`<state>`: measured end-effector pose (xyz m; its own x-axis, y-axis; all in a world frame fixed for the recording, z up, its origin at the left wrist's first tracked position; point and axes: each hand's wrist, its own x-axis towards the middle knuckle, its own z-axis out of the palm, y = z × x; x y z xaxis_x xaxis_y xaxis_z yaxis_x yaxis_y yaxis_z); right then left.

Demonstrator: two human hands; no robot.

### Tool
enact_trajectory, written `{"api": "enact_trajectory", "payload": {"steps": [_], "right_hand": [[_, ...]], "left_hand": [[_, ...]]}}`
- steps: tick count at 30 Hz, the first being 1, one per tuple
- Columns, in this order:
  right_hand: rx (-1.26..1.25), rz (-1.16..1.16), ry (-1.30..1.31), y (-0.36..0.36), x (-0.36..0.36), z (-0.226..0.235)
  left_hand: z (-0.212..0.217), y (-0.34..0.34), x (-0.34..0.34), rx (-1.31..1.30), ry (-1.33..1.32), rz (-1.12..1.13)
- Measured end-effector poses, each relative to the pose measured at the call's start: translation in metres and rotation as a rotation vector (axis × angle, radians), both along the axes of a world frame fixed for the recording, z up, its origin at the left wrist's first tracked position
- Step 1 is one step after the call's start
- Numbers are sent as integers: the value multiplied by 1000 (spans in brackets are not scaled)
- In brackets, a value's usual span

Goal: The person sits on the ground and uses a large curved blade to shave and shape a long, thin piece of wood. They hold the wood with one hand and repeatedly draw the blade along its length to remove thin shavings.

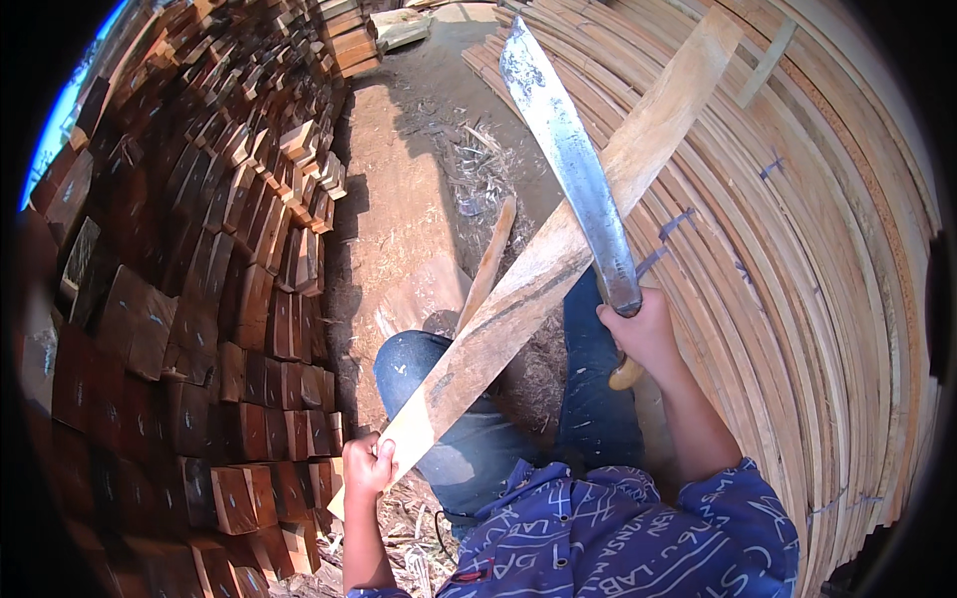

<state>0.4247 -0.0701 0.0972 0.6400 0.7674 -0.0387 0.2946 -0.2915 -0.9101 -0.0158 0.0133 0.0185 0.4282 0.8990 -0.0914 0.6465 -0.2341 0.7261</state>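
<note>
My left hand (367, 465) grips the lower end of a long, flat wooden plank (518, 302), thumb on its upper face. The plank slants up from there, over my bent knee, toward the far right. In my right hand (644, 327) is a machete (568, 145), held by its wooden handle (625, 375). Its broad, worn steel blade points up and away to the left, and in view it crosses over the plank. Whether the blade touches the wood I cannot tell.
Stacked dark timber blocks (140, 319) make a wall on the left. Long pale wooden strips (768, 299), partly tied with bands, fill the right. A thin wood piece (487, 264) rises beyond my knee. Shavings (478, 164) litter the dirt ground (399, 214).
</note>
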Motion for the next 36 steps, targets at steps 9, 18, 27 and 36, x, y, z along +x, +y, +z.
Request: {"api": "enact_trajectory", "payload": {"steps": [9, 18, 27, 36], "right_hand": [[143, -211, 291, -5, 27, 17], [22, -94, 58, -20, -34, -17], [207, -154, 449, -6, -4, 1], [-106, 268, -24, -33, -56, -30]], "left_hand": [[-11, 4, 10, -196, -91, -16], [-1, -8, 17, -146, -101, -16], [2, -5, 10, -101, -52, -19], [7, -9, 16, -218, -118, 6]]}}
